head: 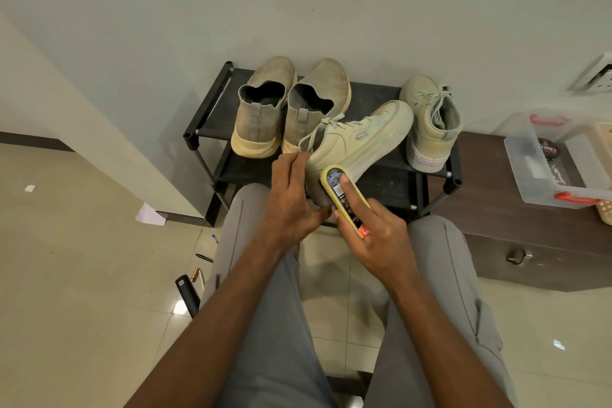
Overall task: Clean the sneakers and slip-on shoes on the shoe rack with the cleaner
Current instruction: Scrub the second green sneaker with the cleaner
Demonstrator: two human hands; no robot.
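Pale walls and tiled floor frame our seat before a black shoe rack, where two slip-on shoes and one sneaker sit on the top shelf. Our left hand grips the heel of a second sneaker, tilted above our knees. Our right hand clasps the yellow cleaner, forefinger stretched along it, pressed to the sneaker's side.

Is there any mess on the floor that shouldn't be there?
Yes. Left of the person's legs, a crumpled paper lies by the wall corner, a smaller scrap farther left, and pens and a black tube are scattered on the tiles.
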